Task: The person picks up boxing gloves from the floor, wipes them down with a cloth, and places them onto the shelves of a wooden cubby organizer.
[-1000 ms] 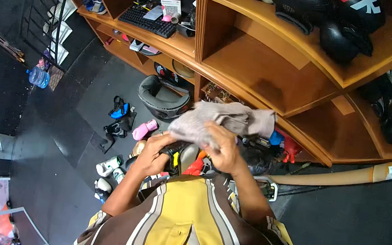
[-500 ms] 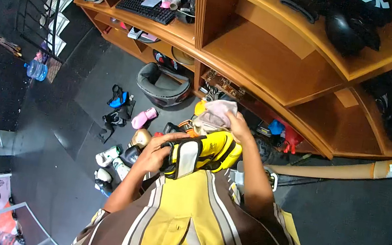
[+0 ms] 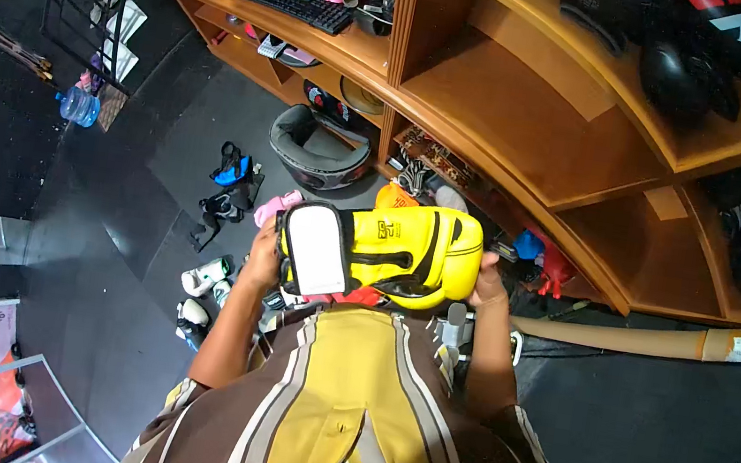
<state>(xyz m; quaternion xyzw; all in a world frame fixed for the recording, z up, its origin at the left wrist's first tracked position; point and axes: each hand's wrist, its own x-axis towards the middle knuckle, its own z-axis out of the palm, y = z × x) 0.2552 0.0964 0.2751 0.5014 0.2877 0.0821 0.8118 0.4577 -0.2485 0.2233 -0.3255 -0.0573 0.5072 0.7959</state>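
Observation:
A yellow boxing glove (image 3: 435, 241) with black trim and a white wrist strap (image 3: 318, 250) is held level in front of my shirt. My left hand (image 3: 261, 259) is closed on the cuff end, its fingers partly hidden behind the strap. At the opposite, padded end, my right hand (image 3: 490, 286) grips the glove, with most fingers out of sight behind it. Just beyond the glove lie an orange item (image 3: 394, 196) and a pale, crumpled thing (image 3: 453, 199). A pink glove (image 3: 277, 206) rests on the floor past my left hand.
A curved wooden shelf unit (image 3: 515, 148) spans the far side, with black gear on its upper boards. A grey padded helmet-like object (image 3: 318, 150) sits on the dark floor. White gloves (image 3: 205, 276) lie to the left; a long cardboard tube (image 3: 621, 337) lies to the right.
The yellow glove has come up and turned its strap side toward me. My right hand has let go of the pale cloth and moved onto the glove's padded end.

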